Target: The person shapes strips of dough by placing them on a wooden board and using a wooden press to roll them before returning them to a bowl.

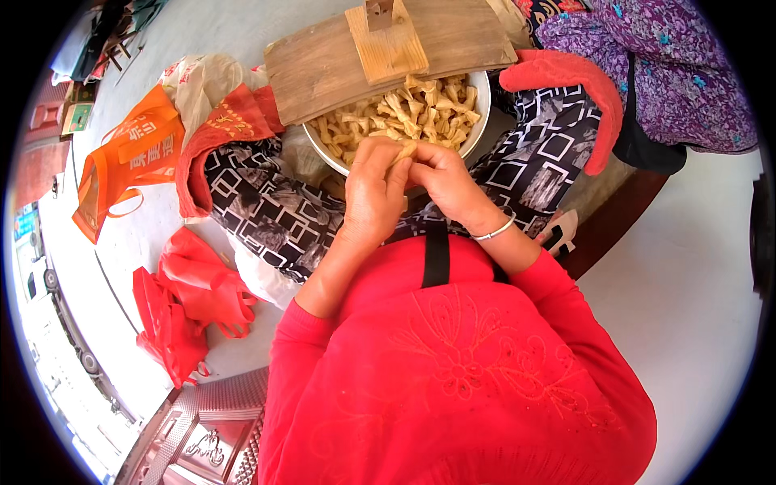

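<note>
My left hand point(375, 190) and my right hand point(449, 184) meet over the near rim of a round metal basin point(488, 97). Between their fingertips they pinch a small pale-yellow strip point(407, 150), apparently bean curd skin; the fingers partly hide it. A heap of similar twisted, knotted pieces point(408, 111) fills the basin. Across its far side lies a wooden board point(319, 65), with a lighter wooden plank point(388, 48) on top and a brown block-like piece point(378, 14) at that plank's far end. A bangle circles my right wrist.
My patterned trouser legs flank the basin. An orange bag point(133, 153) and red bags point(190, 283) lie on the floor at left, near a clear plastic bag point(206, 81). At right, someone in purple floral clothing point(671, 65) is close by. A carved door point(210, 440) stands lower left.
</note>
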A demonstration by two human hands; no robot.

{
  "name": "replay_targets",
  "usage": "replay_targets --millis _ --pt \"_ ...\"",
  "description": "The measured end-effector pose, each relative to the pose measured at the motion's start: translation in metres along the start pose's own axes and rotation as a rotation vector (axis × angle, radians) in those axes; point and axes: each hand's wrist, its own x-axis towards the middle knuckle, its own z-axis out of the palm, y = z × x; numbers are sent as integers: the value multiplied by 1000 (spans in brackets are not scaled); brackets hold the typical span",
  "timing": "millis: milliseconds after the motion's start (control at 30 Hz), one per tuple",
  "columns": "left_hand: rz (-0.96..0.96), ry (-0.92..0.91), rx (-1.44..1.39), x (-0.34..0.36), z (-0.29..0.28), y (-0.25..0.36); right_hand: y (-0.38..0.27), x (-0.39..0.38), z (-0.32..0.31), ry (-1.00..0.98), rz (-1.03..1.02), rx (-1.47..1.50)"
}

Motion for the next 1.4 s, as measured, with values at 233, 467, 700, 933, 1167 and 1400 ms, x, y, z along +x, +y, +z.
replay_targets --millis 233,467,700,933,1167,1400 --pt "213 -53 371 -15 -16 15 -17 -18 23 21 -141 161" --pt "-24 -81 -225 13 -5 5 -40 -27 8 4 -439 -585" --pt "-273 -206 -295 14 2 -11 -68 -38 -12 280 -271 -771" --pt "-126 -119 58 41 -22 21 -43 -24 -16 269 -297 -1283" --pt "-322 -159 -531 50 5 -3 -62 -24 24 -174 -132 193" --pt "-513 -243 -890 40 8 26 -51 12 8 510 -768 -927"
